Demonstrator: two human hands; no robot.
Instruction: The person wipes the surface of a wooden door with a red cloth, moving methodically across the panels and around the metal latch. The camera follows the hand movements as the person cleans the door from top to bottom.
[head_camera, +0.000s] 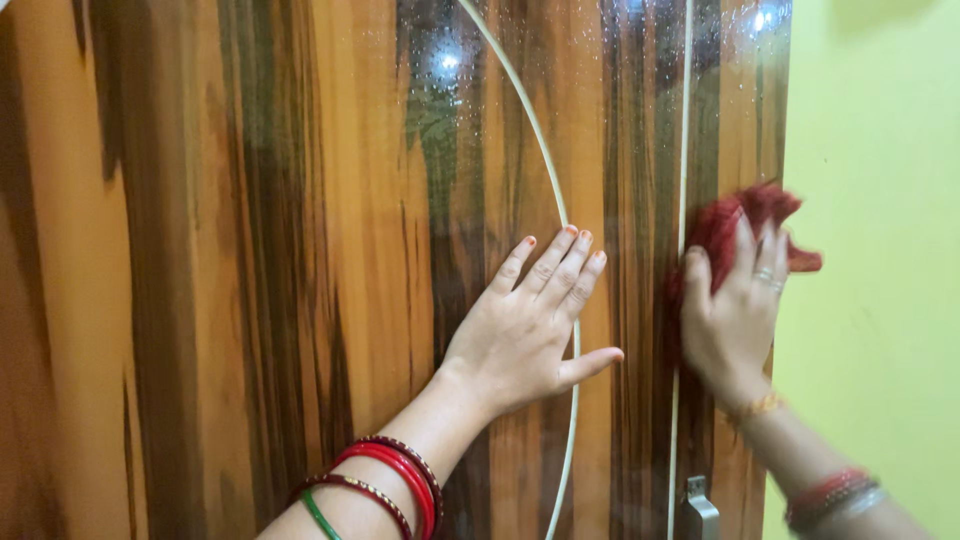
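Pressing flat against the glossy wooden door, the left hand has its fingers spread and open, holding nothing, seemingly to steady the panel. To its right, the right hand is closed around a red cloth, pushing it against the door's right edge beside the yellow-green wall. Fine droplets glisten on the upper surface. A metal latch sits low, near the right wrist.
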